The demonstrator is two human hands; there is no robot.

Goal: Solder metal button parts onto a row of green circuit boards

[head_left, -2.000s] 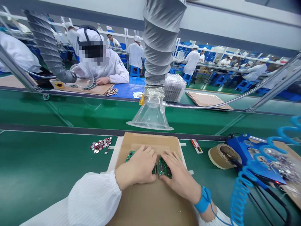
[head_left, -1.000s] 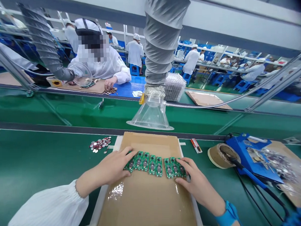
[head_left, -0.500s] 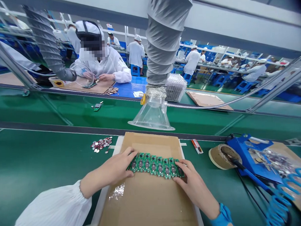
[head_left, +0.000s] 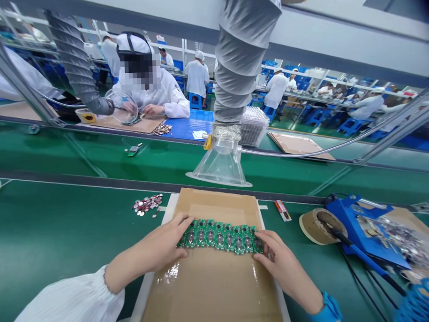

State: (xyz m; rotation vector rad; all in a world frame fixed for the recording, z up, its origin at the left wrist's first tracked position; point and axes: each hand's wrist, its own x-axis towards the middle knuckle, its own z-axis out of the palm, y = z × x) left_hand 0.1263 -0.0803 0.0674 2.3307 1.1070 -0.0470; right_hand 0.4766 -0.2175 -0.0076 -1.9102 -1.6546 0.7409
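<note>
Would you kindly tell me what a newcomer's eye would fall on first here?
Probably the row of green circuit boards on the brown cardboard, with the left hand at one end and the right hand at the other. Beyond it, a grey duct hangs, ending in a clear hood.

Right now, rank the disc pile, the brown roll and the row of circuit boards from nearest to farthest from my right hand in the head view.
1. Circuit boards: right end at your right hand.
2. Brown roll: to the hand's right.
3. Disc pile: left, beyond the cardboard.
</note>
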